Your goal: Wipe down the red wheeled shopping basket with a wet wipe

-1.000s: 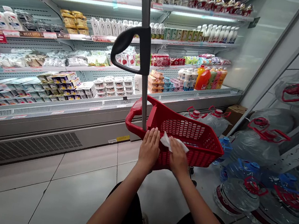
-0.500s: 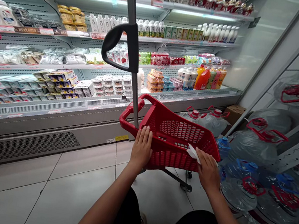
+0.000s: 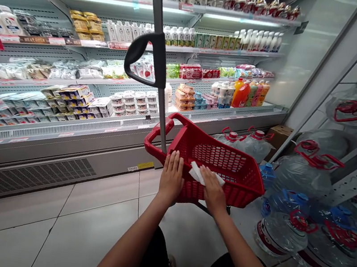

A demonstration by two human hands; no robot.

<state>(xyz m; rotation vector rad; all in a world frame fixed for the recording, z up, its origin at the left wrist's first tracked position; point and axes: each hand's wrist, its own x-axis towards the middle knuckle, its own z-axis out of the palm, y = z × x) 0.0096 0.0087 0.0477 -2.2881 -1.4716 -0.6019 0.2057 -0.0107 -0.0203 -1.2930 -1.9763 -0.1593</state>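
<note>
A red plastic shopping basket (image 3: 243, 199) on wheels stands in front of me, with slotted walls and a tall grey pull pole (image 3: 163, 124) rising at its left end. The pole carries a black looped grip (image 3: 160, 60). My left hand (image 3: 172, 178) lies on the near rim by the pole, its fingers stretched out and close together, holding nothing. Just right of it, my right hand (image 3: 214, 192) presses a folded white wipe (image 3: 198, 172) onto the same rim. Part of the wipe is hidden beneath the fingers. Inside the basket I see no goods.
Behind the basket runs an open refrigerated case (image 3: 122, 147) with shelves of dairy cups, cartons and bottles. Large clear water jugs (image 3: 281, 233) with red and blue caps crowd the right side. A cardboard box (image 3: 278, 135) sits behind some jugs. Pale floor tiles (image 3: 92, 228) lie below.
My right hand has slid left along the near rim with the wipe, from the basket's right end to near my left hand. My left hand stays on the rim.
</note>
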